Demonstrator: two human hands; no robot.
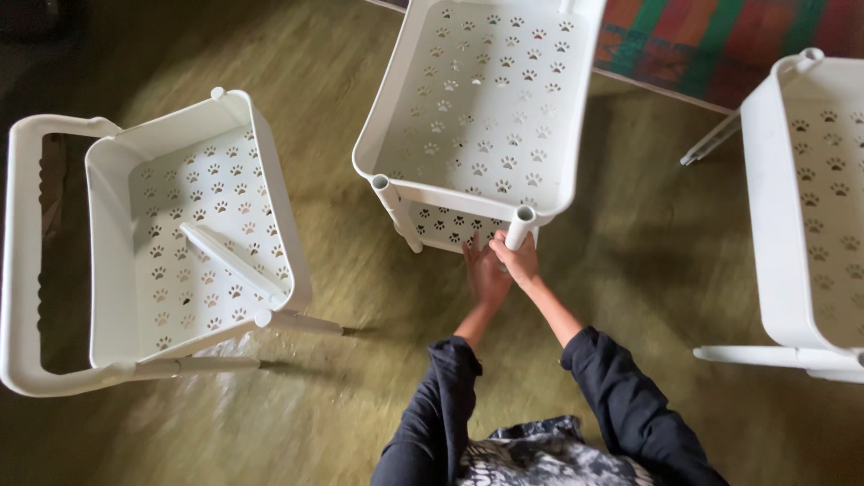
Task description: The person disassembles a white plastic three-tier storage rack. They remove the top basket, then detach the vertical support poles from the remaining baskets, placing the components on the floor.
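Note:
A white plastic shelf basket (387,117) with paw-print cut-outs stands in the middle on white tube legs, with a second tier (445,229) below it. My right hand (517,261) is wrapped around the front right tube leg (520,225) just under the upper basket. My left hand (484,274) lies flat against the lower tier right beside that leg, its fingers spread. Both arms wear dark sleeves.
Another paw-print basket (270,162) with a handle frame (22,261) and loose white tubes (229,261) sits on the left. A third basket (765,207) stands at the right edge. The floor is olive carpet, and a colourful striped rug (720,45) lies at the top right.

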